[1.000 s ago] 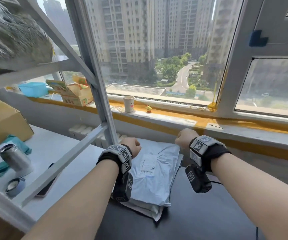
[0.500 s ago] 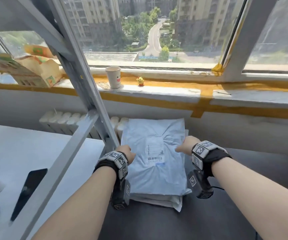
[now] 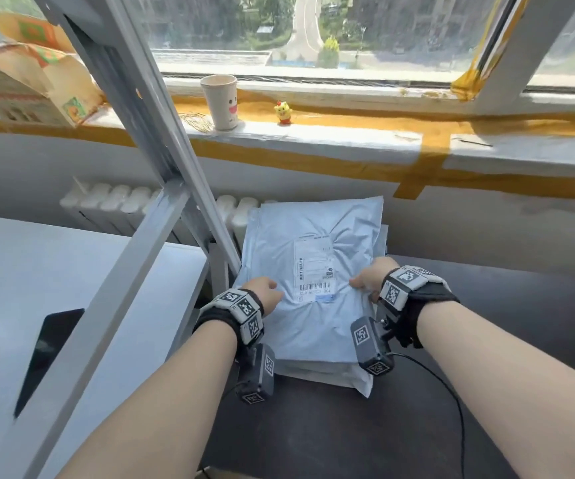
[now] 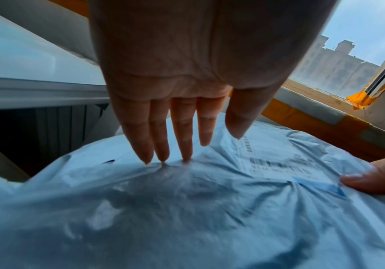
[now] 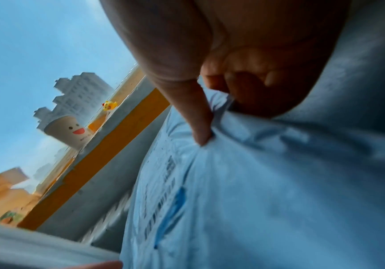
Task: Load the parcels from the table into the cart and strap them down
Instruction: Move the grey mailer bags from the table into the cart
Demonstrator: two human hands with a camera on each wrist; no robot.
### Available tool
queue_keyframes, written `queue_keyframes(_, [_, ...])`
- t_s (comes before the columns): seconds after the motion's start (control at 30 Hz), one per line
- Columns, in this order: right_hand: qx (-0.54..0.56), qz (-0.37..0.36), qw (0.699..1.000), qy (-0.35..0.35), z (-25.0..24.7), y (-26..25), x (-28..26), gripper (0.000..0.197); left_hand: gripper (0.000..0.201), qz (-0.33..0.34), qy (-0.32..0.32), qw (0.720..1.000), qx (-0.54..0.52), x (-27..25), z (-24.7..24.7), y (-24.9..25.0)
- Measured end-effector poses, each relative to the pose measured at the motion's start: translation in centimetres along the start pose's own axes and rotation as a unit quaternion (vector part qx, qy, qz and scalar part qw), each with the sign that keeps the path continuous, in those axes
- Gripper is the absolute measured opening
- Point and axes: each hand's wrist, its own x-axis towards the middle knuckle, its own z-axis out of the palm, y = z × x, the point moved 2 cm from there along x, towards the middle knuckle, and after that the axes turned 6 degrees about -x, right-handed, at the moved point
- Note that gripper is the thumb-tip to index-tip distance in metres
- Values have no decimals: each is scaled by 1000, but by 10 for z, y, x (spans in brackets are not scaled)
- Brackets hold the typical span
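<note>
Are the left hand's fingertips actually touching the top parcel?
Touching. In the left wrist view, the left hand has straight fingertips denting the top parcel, with wrinkles spreading from the contact.

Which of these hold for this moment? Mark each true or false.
1. Left hand lies with straight fingers on the top parcel. True.
2. Right hand hangs clear of the parcel. False: its thumb and fingers pinch the parcel's right edge.
3. The cup lies tipped over. False: it stands upright on the sill.
4. More parcels lie under the top one. True.
5. A yellow toy stands right of the cup. True.
</note>
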Motion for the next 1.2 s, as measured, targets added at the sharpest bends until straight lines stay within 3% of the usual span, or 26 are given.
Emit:
queue_keyframes(0.17, [-94,40,994,37,-22,34,8,31,50,-47,48,997,26,7,-4,-6])
queue_keyframes(0.37, [-96,103,988,59,-32,77,11,26,59,-56,32,995,82,9,8,-4])
queue_keyframes(0.47, [-78,119,987,75,-28,83,13,27,57,-18,72,988,138,5,11,10])
queue_keyframes(0.6, [-42,128,988,79,-22,92,11,31,47,22,-8,995,97,10,26,26])
queue_keyframes(0.7, [-17,114,989,93,-18,102,4,30,36,17,-14,997,69,10,31,29])
queue_keyframes(0.93, [-14,150,982,113,-27,123,-23,30,51,104,26,987,123,-8,22,48])
queue_keyframes(1.07, [24,159,975,151,-45,145,-43,23,9,146,65,979,123,-20,14,74])
queue_keyframes(1.2, [90,143,961,218,-65,182,-64,28,8,194,92,968,128,-46,21,111])
